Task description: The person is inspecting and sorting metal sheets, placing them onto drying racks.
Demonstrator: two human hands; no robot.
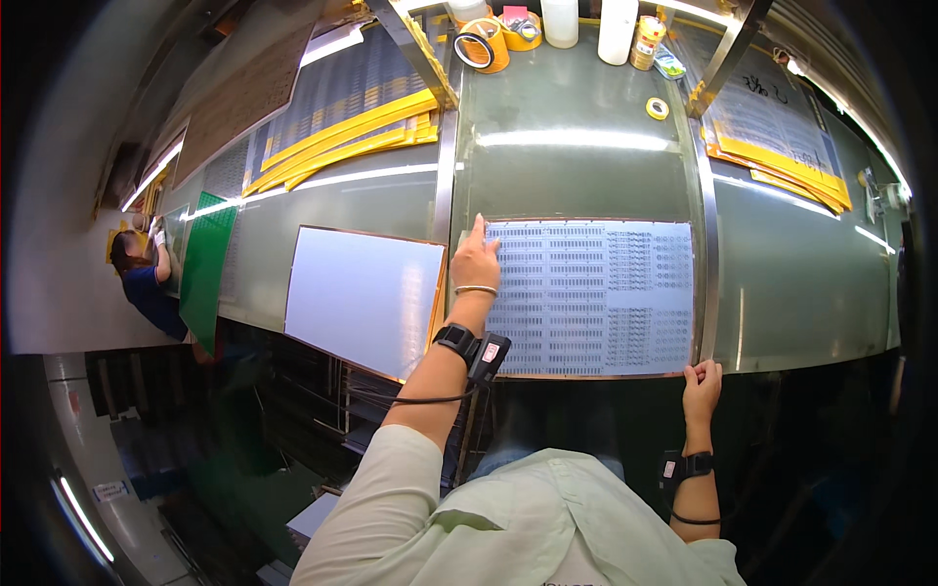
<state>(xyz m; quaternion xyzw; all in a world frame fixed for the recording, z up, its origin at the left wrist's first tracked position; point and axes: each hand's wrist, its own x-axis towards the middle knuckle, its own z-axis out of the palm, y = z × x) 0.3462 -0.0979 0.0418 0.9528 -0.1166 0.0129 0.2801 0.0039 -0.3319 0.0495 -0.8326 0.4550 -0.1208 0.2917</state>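
Observation:
In front of me a white panel [586, 298] with copper-coloured edges and rows of small dark printed marks lies flat on the grey-green workbench. My left hand [475, 262] rests at its far left corner, index finger stretched forward and thumb apart over the panel. At the near right corner my right hand [702, 379] pinches the panel's edge between thumb and fingers. To the left lies a plain white panel [363, 298], also copper-edged, its near edge at the front of the bench. Each wrist wears a black strap with a small device.
Yellow-edged film sheets [342, 137] lie at the back left, more yellow-edged sheets [782, 161] at the right. Tape rolls [484, 47], white bottles [616, 31] and a small yellow tape roll [658, 108] stand behind. Metal posts divide the bench. A co-worker [149, 278] is far left by a green board [205, 273].

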